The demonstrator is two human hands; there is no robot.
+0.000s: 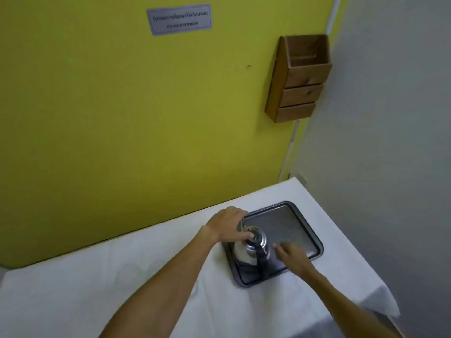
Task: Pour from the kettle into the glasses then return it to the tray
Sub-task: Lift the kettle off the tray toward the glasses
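A shiny steel kettle [247, 250] with a dark strap-like handle stands upright in the near left corner of a flat, rectangular metal tray [302, 230] with rounded corners and a raised rim. The tray sits on a table covered by a smooth white cloth [151, 296]. The left hand [228, 224] rests on the kettle's top, fingers curled around the lid knob — a light grip. The right hand [291, 258] hovers just beside the handle, fingers loosely spread, holding nothing. A clear glass [129, 273] stands faintly visible on the cloth, well left of the tray. Behind is a matte yellow-green wall [97, 106] with a wooden box shelf [301, 79].
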